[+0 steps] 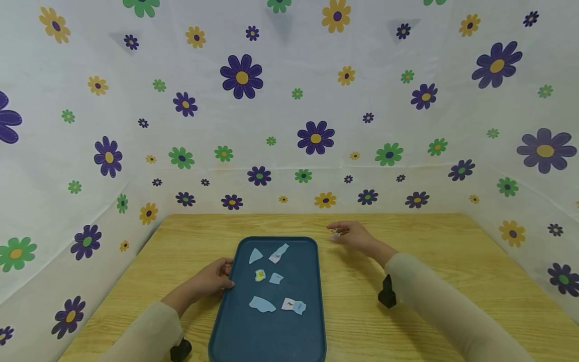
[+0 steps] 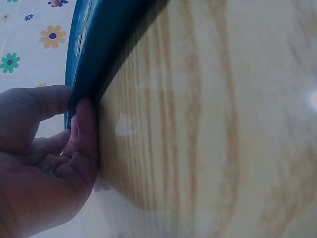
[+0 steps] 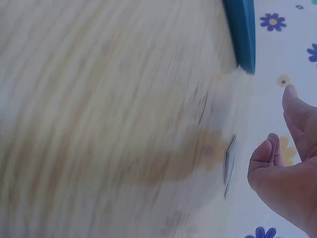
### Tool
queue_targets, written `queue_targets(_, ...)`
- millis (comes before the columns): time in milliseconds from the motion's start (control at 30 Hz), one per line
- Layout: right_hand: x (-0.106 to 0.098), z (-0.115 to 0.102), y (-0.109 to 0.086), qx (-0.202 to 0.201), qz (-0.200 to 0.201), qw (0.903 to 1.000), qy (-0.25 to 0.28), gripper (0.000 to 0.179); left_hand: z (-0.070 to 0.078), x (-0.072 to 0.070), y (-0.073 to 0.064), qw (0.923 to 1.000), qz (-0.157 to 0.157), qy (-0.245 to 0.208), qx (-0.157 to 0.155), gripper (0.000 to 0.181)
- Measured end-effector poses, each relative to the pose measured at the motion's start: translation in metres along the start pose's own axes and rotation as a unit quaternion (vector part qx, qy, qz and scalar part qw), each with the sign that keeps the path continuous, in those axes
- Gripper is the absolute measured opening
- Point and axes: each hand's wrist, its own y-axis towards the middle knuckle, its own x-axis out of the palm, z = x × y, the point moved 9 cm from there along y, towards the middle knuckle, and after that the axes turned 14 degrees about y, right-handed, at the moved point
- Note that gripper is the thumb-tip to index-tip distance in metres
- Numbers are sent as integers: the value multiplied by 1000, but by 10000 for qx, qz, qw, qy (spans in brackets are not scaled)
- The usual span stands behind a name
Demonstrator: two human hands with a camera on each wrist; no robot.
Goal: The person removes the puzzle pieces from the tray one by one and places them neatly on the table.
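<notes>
A dark blue tray (image 1: 267,338) lies lengthwise on the wooden table. My left hand (image 1: 205,281) grips its left edge, thumb at the rim and fingers tucked against the underside in the left wrist view. Several torn-looking flat pieces rest on the tray, among them a yellow patterned piece (image 1: 260,275), a light blue piece (image 1: 262,304) and a white-and-blue piece (image 1: 294,305). Beyond the tray's far right corner, my right hand (image 1: 355,235) hovers with parted fingers over another small piece (image 1: 334,232). The right wrist view shows this piece (image 3: 230,159) on the table, apart from the fingers.
The wooden table (image 1: 407,301) extends on both sides of the tray. A white cloth with printed flowers (image 1: 280,115) hangs along the back and both sides. Each wrist wears a small black device, such as the one (image 1: 387,292) under the right sleeve.
</notes>
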Motion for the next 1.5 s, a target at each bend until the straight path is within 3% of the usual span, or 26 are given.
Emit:
queue_targets(500, 48, -23, 6, -6, -294, 9986, 433, 41, 2, -3, 4, 10000, 14, 85, -29, 62)
queue_targets(867, 93, -34, 16, -243, -890, 9955, 205, 38, 0, -2, 3, 9999, 37, 85, -72, 62)
queue_targets(1300, 122, -33, 28, -433, -1736, 9835, -269, 41, 0, 0, 1, 9998, 44, 137, -129, 62)
queue_targets(1500, 130, -33, 36, -431, -1877, 9804, -404, 40, -1, -1, -1, 9999, 58, 79, -122, 63)
